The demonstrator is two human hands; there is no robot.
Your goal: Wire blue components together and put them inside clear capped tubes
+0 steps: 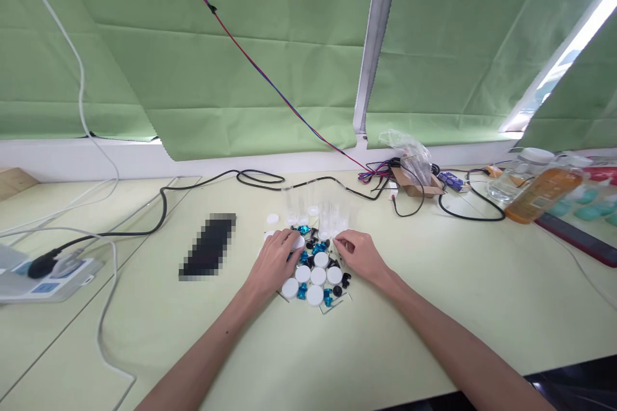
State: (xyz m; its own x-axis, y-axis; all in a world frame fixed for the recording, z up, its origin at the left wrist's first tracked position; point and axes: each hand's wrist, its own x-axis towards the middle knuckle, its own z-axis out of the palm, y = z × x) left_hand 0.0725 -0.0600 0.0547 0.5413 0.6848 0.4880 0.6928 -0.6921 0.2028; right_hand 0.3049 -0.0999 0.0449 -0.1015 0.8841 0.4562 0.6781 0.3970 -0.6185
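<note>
My left hand is at the left side of a pile of small parts, its thumb and fingers closed around a round white cap. At the pile's right edge is my right hand, with fingertips pinched together; whatever is between them is too small to make out. Several more white caps lie between the hands, mixed with shiny blue metal parts and small black parts. Thin L-shaped hex keys lie at the near edge. Behind the pile stand several clear plastic tubes.
A pixelated dark object lies left on the table. Further left is a white power strip with cables. A black cable runs along the back. A cardboard box, an orange bottle and a clear jar stand back right.
</note>
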